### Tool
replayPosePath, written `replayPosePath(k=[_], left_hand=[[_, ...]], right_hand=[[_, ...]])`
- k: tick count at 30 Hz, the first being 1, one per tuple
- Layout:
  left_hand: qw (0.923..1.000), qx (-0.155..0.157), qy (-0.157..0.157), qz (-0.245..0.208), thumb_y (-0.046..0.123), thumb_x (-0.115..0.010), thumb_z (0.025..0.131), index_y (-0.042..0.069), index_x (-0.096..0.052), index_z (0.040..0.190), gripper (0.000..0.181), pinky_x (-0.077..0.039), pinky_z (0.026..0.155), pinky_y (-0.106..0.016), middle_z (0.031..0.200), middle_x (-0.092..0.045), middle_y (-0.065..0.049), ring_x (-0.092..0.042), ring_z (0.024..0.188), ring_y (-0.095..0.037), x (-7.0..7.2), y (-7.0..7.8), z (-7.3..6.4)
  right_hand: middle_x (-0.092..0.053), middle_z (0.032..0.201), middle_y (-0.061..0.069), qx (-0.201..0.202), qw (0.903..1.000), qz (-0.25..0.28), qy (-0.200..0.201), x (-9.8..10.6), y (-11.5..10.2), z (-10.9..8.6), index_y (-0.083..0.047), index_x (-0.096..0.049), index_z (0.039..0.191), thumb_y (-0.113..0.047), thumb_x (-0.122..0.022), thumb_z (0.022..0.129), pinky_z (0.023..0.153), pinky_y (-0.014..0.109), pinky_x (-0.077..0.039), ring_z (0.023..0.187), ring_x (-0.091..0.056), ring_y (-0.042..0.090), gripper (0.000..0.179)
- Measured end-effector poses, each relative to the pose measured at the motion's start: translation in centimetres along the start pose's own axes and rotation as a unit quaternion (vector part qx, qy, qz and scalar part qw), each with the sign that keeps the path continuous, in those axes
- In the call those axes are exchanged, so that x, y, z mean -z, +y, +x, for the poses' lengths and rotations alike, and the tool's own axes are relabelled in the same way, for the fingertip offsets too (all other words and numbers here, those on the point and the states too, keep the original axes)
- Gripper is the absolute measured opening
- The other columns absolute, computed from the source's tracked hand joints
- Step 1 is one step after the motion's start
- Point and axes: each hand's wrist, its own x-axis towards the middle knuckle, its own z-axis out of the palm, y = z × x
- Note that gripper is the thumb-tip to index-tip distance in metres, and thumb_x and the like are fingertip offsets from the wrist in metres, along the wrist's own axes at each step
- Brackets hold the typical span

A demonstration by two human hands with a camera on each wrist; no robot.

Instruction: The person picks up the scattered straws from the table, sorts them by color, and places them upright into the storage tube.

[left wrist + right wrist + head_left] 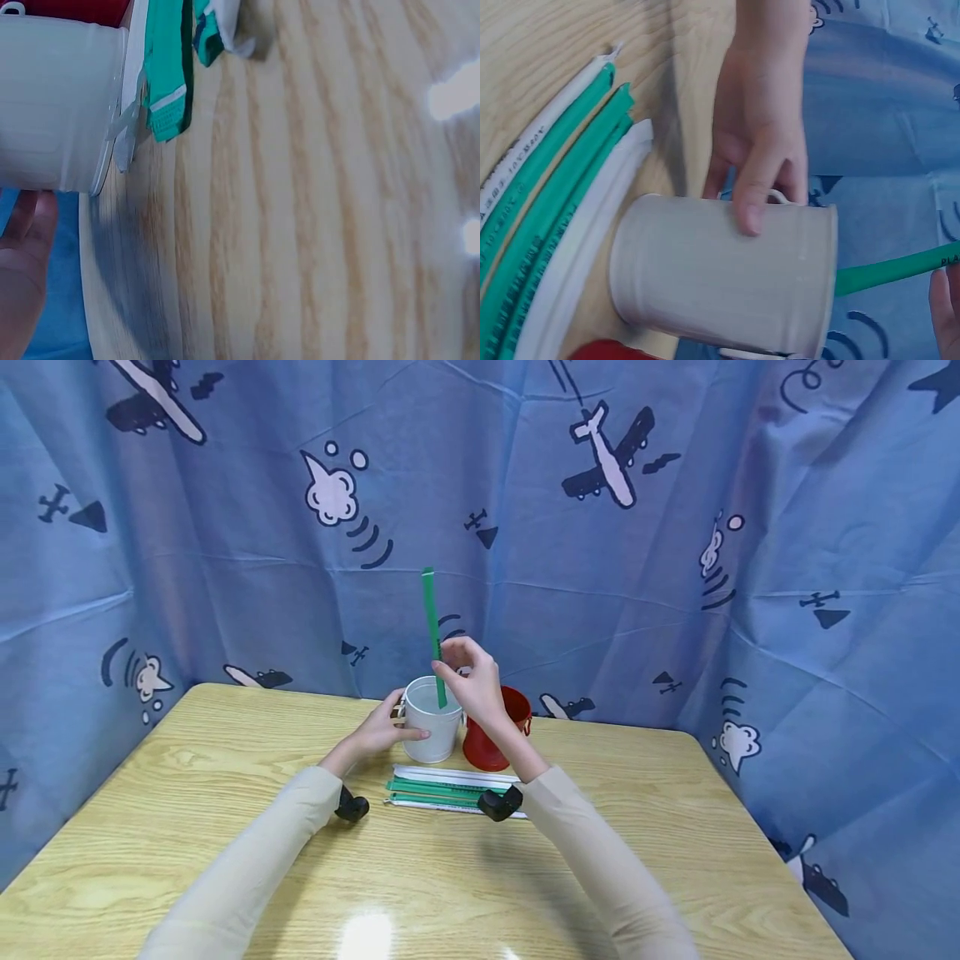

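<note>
My left hand (378, 729) holds a small white bucket (438, 739) by its left side, thumb across the front, near the handle loop. In the right wrist view that thumb presses on the wall of the white bucket (720, 270). Above the bucket, my right hand (476, 681) pinches a long green paper-wrapped straw (432, 610) between thumb and fingers. The straw stands nearly upright, its lower end inside the bucket's mouth. Just right of the white bucket is a red bucket (486, 752), partly hidden behind my right hand and forearm.
Several green and white wrapped straws (435, 789) lie side by side on the wooden table (420, 877), in front of the buckets. A blue patterned curtain (450, 485) hangs behind the table and along both sides.
</note>
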Motion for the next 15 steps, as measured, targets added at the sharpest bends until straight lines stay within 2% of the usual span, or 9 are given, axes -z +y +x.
replayPosePath(k=[4,8,15], left_hand=[[1.0000,0.003,0.002,0.004,0.023,-0.077,0.082,0.008,-0.024,0.148,0.086,-0.037,0.112,-0.052,0.148,-0.034,-0.018,-0.032,0.138,-0.043,-0.1,0.0,0.0],[0.9998,0.019,0.003,0.000,0.015,-0.074,0.084,0.007,-0.021,0.149,0.085,-0.036,0.113,-0.053,0.150,-0.031,-0.019,-0.031,0.140,-0.042,-0.1,0.0,0.2],[0.9996,0.024,0.003,-0.011,0.010,-0.073,0.084,0.007,-0.018,0.151,0.087,-0.035,0.113,-0.053,0.152,-0.028,-0.020,-0.030,0.140,-0.042,-0.2,0.0,0.2]], right_hand=[[-0.068,0.102,0.014,-0.005,1.0000,-0.008,0.002,-0.5,1.5,0.2,-0.006,-0.064,0.109,-0.012,-0.069,0.088,0.079,0.033,-0.057,0.089,-0.065,0.025,0.023],[-0.067,0.103,0.015,-0.015,0.9998,-0.013,0.000,-0.9,2.4,0.1,-0.006,-0.064,0.109,-0.012,-0.069,0.088,0.085,0.039,-0.058,0.091,-0.066,0.027,0.023],[-0.067,0.104,0.013,-0.029,0.9991,-0.030,-0.009,-1.4,3.6,-0.2,-0.007,-0.064,0.110,-0.015,-0.068,0.089,0.082,0.038,-0.059,0.091,-0.066,0.027,0.023]])
